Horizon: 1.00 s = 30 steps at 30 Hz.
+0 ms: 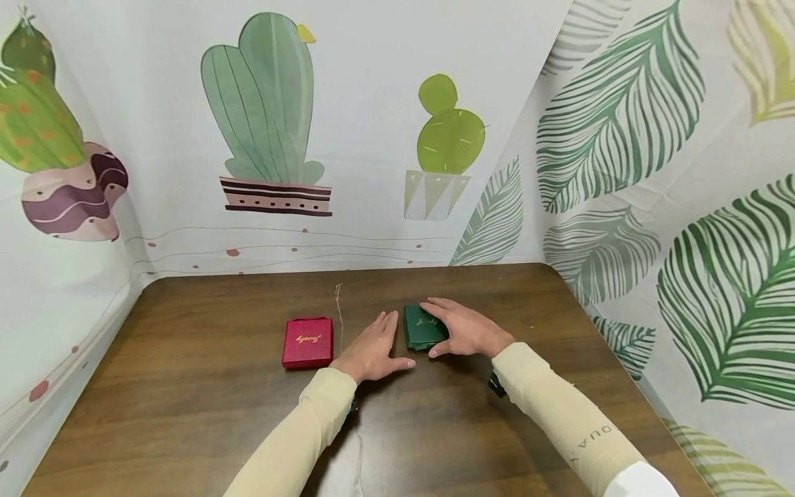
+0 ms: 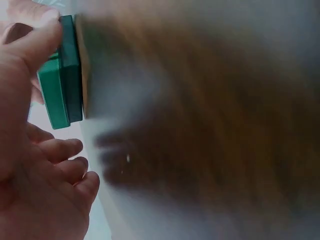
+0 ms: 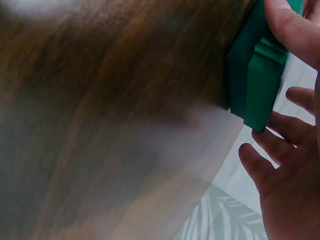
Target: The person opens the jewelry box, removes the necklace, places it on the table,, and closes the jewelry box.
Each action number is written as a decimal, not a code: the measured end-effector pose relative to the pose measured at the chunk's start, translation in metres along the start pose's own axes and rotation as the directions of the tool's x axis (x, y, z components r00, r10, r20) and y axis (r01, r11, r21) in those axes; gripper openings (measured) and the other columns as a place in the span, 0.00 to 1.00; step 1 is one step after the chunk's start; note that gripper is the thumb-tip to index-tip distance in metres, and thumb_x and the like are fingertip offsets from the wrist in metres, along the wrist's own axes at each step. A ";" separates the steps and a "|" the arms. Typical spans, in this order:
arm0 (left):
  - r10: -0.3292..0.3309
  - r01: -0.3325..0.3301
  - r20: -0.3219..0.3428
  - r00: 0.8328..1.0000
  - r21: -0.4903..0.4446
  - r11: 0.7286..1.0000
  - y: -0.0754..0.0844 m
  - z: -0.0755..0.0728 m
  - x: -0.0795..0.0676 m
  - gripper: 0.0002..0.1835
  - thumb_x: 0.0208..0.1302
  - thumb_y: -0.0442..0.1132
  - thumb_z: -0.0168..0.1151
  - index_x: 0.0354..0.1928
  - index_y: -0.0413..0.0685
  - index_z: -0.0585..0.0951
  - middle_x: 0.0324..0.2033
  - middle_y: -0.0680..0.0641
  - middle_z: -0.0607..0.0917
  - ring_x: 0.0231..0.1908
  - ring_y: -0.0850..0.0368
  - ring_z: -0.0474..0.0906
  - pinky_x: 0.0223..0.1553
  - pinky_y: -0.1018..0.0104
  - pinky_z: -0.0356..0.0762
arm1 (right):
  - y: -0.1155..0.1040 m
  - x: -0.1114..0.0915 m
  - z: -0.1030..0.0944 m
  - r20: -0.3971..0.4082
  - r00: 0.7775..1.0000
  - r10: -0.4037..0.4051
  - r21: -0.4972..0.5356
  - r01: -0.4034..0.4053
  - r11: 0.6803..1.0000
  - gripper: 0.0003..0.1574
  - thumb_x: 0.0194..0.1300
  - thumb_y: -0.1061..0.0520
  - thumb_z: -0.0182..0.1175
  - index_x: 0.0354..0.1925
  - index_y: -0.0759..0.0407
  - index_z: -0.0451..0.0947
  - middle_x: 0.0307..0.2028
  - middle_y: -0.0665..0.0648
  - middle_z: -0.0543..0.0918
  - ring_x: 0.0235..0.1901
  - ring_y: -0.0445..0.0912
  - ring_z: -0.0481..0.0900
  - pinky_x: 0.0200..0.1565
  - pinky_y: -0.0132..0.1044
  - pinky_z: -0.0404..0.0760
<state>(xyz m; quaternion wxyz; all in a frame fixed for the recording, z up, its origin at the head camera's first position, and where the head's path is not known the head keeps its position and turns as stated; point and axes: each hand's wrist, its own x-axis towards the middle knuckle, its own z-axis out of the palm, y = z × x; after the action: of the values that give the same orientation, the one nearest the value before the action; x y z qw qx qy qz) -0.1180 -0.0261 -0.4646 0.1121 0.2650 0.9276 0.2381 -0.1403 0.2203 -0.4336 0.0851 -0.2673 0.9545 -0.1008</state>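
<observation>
A small green jewelry box with gold lettering lies on the table. My right hand holds it from the right side, index finger at its far edge and thumb by its near edge. In the right wrist view the thumb overlaps the green box, with the other fingers loosely bent beside it. My left hand is just left of the box, fingers extended forward and thumb pointing at it, with nothing in its grasp. A red jewelry box with gold lettering lies left of my left hand.
A thin gold chain lies lengthwise on the brown wooden table, between the red box and my left hand, partly hidden by that hand. A cloth printed with cacti and leaves hangs behind and beside the table.
</observation>
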 end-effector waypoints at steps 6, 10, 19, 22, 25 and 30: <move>-0.014 0.014 0.010 1.000 -0.017 1.000 -0.001 0.002 0.000 0.56 0.67 0.60 0.68 0.82 0.37 0.50 0.82 0.38 0.56 0.83 0.42 0.49 0.81 0.49 0.56 | 0.000 0.001 0.004 0.001 1.000 0.017 0.025 -0.017 1.000 0.61 0.57 0.37 0.77 0.79 0.55 0.62 0.77 0.63 0.66 0.74 0.58 0.69 0.70 0.55 0.74; -0.030 0.032 0.031 0.999 -0.044 0.999 -0.001 0.000 0.001 0.56 0.66 0.57 0.70 0.82 0.37 0.49 0.82 0.37 0.56 0.83 0.41 0.50 0.81 0.48 0.57 | -0.001 0.001 0.005 -0.007 1.000 0.017 0.051 -0.016 0.999 0.59 0.57 0.37 0.77 0.78 0.55 0.64 0.75 0.63 0.69 0.72 0.58 0.71 0.69 0.54 0.76; -0.041 0.047 0.036 0.999 -0.182 0.982 -0.006 -0.005 0.005 0.57 0.64 0.50 0.74 0.82 0.36 0.49 0.82 0.37 0.57 0.81 0.40 0.56 0.79 0.46 0.60 | -0.007 0.004 0.005 0.010 1.000 0.020 0.093 -0.021 0.995 0.59 0.56 0.36 0.78 0.77 0.54 0.66 0.74 0.62 0.70 0.70 0.57 0.72 0.66 0.52 0.79; -0.045 0.052 0.038 0.998 -0.209 0.977 -0.006 -0.007 0.005 0.57 0.63 0.48 0.75 0.82 0.37 0.50 0.81 0.37 0.58 0.79 0.40 0.60 0.78 0.45 0.62 | -0.010 0.005 0.005 0.005 1.000 0.008 0.102 -0.008 0.995 0.59 0.56 0.36 0.78 0.77 0.54 0.67 0.74 0.62 0.70 0.69 0.57 0.73 0.65 0.51 0.80; -0.055 0.062 0.035 0.998 -0.238 0.969 -0.007 -0.009 0.005 0.57 0.63 0.47 0.76 0.83 0.39 0.50 0.80 0.39 0.61 0.77 0.40 0.64 0.77 0.45 0.65 | -0.013 0.006 0.008 -0.001 1.000 -0.007 0.109 0.007 0.994 0.58 0.55 0.36 0.78 0.76 0.54 0.67 0.73 0.62 0.71 0.67 0.56 0.74 0.64 0.49 0.81; -0.064 0.070 0.030 0.998 -0.264 0.962 -0.009 -0.009 0.005 0.59 0.60 0.47 0.78 0.83 0.40 0.50 0.79 0.39 0.65 0.74 0.41 0.68 0.75 0.45 0.68 | -0.015 0.006 0.011 -0.013 1.000 -0.009 0.142 0.011 0.990 0.58 0.54 0.35 0.79 0.75 0.54 0.70 0.72 0.62 0.72 0.66 0.56 0.75 0.62 0.48 0.82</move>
<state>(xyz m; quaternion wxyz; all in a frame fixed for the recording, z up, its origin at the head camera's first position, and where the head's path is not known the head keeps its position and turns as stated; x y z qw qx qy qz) -0.1291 -0.0332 -0.4620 0.1642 0.2187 0.8946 0.3534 -0.1351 0.2031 -0.4414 0.0975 -0.2646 0.9441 -0.1706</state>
